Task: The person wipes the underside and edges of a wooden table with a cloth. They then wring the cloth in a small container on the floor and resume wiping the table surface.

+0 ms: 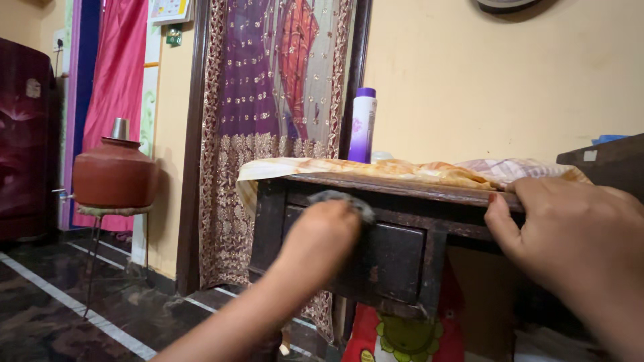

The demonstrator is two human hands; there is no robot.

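Note:
A dark wooden table (402, 189) with a worn drawer front (397, 260) stands against a yellow wall. My left hand (322, 231) is closed around a grey cloth (343, 199) and presses it against the table's front, at the drawer's upper left. My right hand (570, 231) grips the table's top edge at the right, fingers curled over the rim. An orange and cream cloth (376, 169) lies folded on the tabletop.
A white bottle with a purple cap (362, 126) stands behind the table. A patterned curtain (268, 100) hangs in the doorway. A clay water pot (113, 174) on a thin metal stand is at left, a maroon fridge (23, 134) beyond it. A red printed bag (402, 335) sits under the table.

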